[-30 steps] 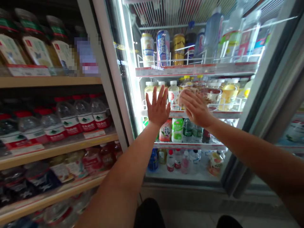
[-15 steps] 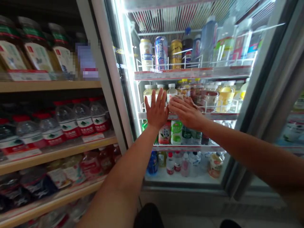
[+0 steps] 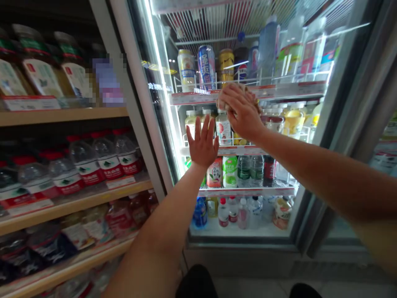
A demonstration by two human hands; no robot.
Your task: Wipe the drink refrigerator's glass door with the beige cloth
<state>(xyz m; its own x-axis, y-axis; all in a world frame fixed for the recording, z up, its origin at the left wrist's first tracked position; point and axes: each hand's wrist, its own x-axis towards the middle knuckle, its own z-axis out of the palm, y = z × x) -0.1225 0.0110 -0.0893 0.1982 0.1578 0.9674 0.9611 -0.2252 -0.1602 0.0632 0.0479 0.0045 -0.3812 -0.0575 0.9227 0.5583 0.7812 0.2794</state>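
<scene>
My left hand [image 3: 203, 145] lies flat against the glass door [image 3: 161, 136] of a lit drinks fridge, its fingers spread and nothing in it. Up and to the right, my right hand [image 3: 242, 111] presses a crumpled cloth [image 3: 254, 99] to the same glass, fingers bent over it. Most of the cloth is hidden by the hand. Behind the glass, a white-capped bottle [image 3: 223, 128] shows between my hands, and a gold can [image 3: 226, 66] stands on the shelf above the right one.
Wooden shelves [image 3: 71, 116] with red-capped water bottles [image 3: 85, 157] and other drinks line the left side. Another fridge door [image 3: 378, 165] is at the right. The fridge holds several shelves of cans and bottles. My dark-clad knee [image 3: 196, 283] shows at the bottom.
My right hand has moved up the glass with the cloth, away from my left hand, from the second shelf's height to the top shelf's edge. My left hand stays in place.
</scene>
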